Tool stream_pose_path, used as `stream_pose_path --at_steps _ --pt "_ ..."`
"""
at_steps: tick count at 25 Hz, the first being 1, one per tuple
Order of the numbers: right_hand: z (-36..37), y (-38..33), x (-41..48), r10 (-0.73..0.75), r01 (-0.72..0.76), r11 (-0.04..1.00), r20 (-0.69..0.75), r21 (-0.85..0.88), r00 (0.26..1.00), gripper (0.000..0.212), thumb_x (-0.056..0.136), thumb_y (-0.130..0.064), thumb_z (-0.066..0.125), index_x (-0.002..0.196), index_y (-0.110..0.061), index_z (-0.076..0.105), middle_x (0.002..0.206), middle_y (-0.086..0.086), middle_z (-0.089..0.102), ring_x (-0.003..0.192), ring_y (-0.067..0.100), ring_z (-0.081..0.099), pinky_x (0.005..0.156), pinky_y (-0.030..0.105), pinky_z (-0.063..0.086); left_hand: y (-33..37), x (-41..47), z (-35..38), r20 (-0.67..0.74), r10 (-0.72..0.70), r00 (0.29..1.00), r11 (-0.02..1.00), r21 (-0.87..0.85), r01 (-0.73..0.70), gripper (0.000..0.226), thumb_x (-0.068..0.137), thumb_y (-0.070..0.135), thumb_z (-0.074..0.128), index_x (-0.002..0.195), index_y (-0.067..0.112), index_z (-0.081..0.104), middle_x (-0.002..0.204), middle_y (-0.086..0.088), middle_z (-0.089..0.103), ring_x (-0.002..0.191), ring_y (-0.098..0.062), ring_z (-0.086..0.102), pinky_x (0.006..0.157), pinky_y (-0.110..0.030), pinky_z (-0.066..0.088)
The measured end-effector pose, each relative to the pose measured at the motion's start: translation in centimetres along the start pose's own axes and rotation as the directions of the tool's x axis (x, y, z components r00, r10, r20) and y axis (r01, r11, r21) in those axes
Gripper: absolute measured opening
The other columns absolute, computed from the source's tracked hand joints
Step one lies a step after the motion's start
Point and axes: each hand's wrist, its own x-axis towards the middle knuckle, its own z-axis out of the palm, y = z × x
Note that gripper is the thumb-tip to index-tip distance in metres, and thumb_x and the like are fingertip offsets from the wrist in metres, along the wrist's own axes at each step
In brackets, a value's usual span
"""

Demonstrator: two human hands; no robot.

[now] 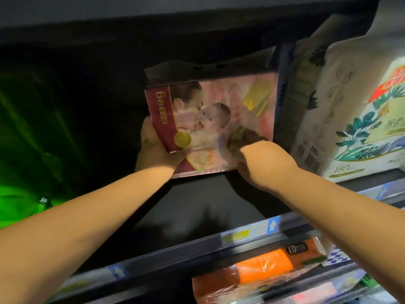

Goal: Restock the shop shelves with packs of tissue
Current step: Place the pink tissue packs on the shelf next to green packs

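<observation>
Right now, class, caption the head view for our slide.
Left hand and right hand hold a pink tissue pack over a dark shelf.

both hands holding pink tissue pack, shelf

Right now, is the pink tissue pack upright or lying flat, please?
Upright, slightly tilted: the pink pack shows its broad printed face; left hand and right hand grip its lower corners.

Perhaps free shelf beside white packs
</observation>
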Motion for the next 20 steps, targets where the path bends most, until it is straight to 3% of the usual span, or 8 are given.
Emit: stream_pose_path --at_steps 3,6,9,12,17,20 --pt "0.8 0.2 0.8 0.047 -0.044 0.998 0.095 -0.037 0.994 0.024 0.093 -0.030 0.048 0.102 -0.014 0.063 0.106 0.010 0.063 0.095 0.031 0.058 0.070 0.032 0.038 0.1 0.7 0.6 0.013 -0.017 1.000 0.999 -0.030 0.017 0.100 0.066 0.029 0.084 0.143 0.018 0.021 0.141 -0.005 0.039 0.114 -0.019 0.052 0.094 -0.031 0.043" --pt "2.1 0.6 2.4 0.088 -0.062 0.992 0.258 -0.106 0.962 0.035 0.096 -0.036 0.046 0.118 -0.013 0.059 0.119 0.012 0.058 0.101 0.030 0.056 0.079 0.035 0.046 0.6 1.3 1.6 -0.005 0.026 1.000 0.998 -0.052 -0.027 0.101 0.068 0.019 0.084 0.146 0.017 0.020 0.139 -0.008 0.036 0.119 -0.022 0.050 0.092 -0.023 0.036" --pt "2.9 1.4 4.2 0.103 -0.099 0.995 0.347 -0.030 0.932 0.058 0.094 -0.038 0.051 0.146 -0.021 0.033 0.148 0.016 0.032 0.126 0.035 0.044 0.102 0.045 0.043 0.7 2.5 2.7 0.022 -0.004 1.000 1.000 -0.015 0.004 0.106 0.071 0.021 0.083 0.150 0.018 0.012 0.142 -0.013 0.030 0.123 -0.028 0.045 0.095 -0.027 0.037" --pt "3.5 1.8 5.8 0.082 -0.098 0.995 0.363 0.028 0.928 0.081 0.092 -0.039 0.058 0.153 -0.030 0.007 0.160 0.016 0.002 0.140 0.037 0.028 0.111 0.047 0.034 1.0 3.5 3.6 0.032 -0.052 0.998 0.996 0.069 0.049 0.107 0.074 0.028 0.081 0.151 0.019 0.007 0.145 -0.019 0.026 0.121 -0.039 0.048 0.095 -0.039 0.042" --pt "5.2 2.9 8.0 0.083 -0.105 0.993 0.336 0.047 0.938 0.083 0.089 -0.047 0.059 0.153 -0.021 0.012 0.155 0.014 0.025 0.136 0.034 0.036 0.108 0.044 0.039 1.2 4.7 5.3 0.098 -0.060 0.993 0.988 0.147 0.045 0.106 0.078 0.020 0.077 0.152 0.016 0.002 0.149 -0.025 0.018 0.124 -0.045 0.044 0.098 -0.044 0.040" --pt "5.9 3.6 8.8 0.102 -0.121 0.992 0.324 0.041 0.941 0.088 0.086 -0.052 0.060 0.154 -0.022 0.011 0.154 0.013 0.029 0.135 0.034 0.037 0.108 0.045 0.040 0.9 5.3 6.0 0.108 -0.065 0.992 0.991 0.126 0.051 0.104 0.079 0.020 0.076 0.152 0.023 0.001 0.153 -0.023 0.014 0.125 -0.045 0.044 0.099 -0.045 0.040"
